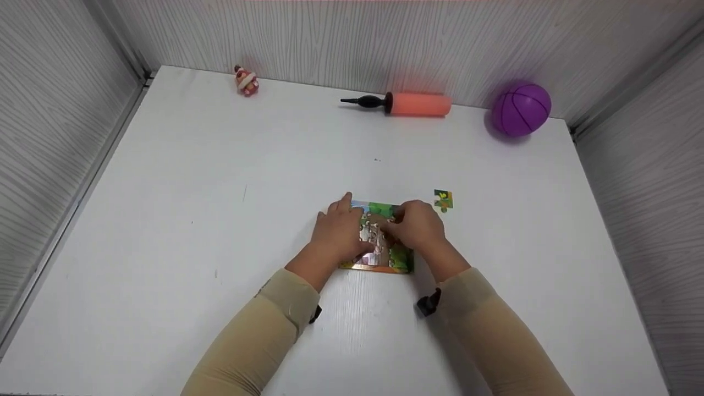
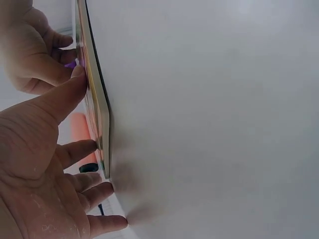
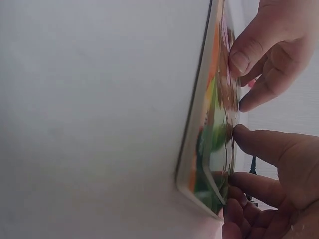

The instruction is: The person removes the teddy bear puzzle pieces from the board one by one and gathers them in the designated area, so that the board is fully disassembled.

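A jigsaw puzzle in a flat tray (image 1: 379,269) lies on the white table, its picture in green, brown and orange. My left hand (image 1: 336,231) rests over its left side with fairly straight fingers. In the left wrist view the thumb (image 2: 70,94) touches the puzzle's face, and the outer fingers reach past its edge to the table. My right hand (image 1: 421,225) is bent over the upper right part, thumb and index finger at a puzzle piece there, mostly hidden by the hand. A loose puzzle piece (image 1: 443,199) lies right of the tray.
Along the back wall lie a small red and white figurine (image 1: 246,81), an orange hand pump (image 1: 421,104) with a black nozzle, and a purple ball (image 1: 521,110). Pale wood-grain panels (image 1: 308,44) bound the table at the back and both sides.
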Demonstrator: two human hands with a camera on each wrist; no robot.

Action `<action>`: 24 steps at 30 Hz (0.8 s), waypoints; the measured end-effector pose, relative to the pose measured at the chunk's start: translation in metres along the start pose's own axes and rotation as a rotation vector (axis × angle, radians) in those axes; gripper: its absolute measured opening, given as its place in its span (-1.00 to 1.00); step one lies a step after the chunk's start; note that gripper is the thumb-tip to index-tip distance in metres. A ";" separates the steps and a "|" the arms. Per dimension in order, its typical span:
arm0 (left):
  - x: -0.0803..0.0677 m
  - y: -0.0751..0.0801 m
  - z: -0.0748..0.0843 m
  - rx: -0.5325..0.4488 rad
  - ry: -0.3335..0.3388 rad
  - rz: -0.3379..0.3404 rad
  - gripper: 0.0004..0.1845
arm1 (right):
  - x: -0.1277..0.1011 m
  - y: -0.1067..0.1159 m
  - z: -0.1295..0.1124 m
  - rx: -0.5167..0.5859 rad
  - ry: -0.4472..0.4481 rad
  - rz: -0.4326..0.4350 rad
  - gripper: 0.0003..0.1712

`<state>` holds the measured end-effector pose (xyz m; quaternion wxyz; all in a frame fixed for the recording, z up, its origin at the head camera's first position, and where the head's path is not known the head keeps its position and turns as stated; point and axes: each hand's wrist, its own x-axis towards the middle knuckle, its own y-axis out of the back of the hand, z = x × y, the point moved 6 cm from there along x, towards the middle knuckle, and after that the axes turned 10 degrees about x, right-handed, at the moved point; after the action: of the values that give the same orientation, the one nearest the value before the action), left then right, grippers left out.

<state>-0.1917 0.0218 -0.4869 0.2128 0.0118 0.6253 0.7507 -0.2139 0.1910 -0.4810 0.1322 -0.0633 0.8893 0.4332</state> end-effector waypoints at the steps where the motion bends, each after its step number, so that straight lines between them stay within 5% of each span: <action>1: -0.001 0.000 0.000 0.002 -0.001 -0.004 0.03 | 0.000 0.000 0.000 -0.002 0.001 0.001 -0.47; 12: -0.019 0.000 -0.003 -0.006 -0.093 -0.055 0.18 | -0.001 0.000 -0.001 0.031 0.017 -0.004 -0.54; 24: -0.016 -0.009 -0.006 0.033 -0.102 -0.052 0.25 | 0.002 0.000 0.001 0.185 0.016 -0.021 -0.51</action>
<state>-0.1765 0.0118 -0.4926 0.2639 0.0374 0.6261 0.7328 -0.2160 0.1924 -0.4822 0.1350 -0.0635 0.9259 0.3471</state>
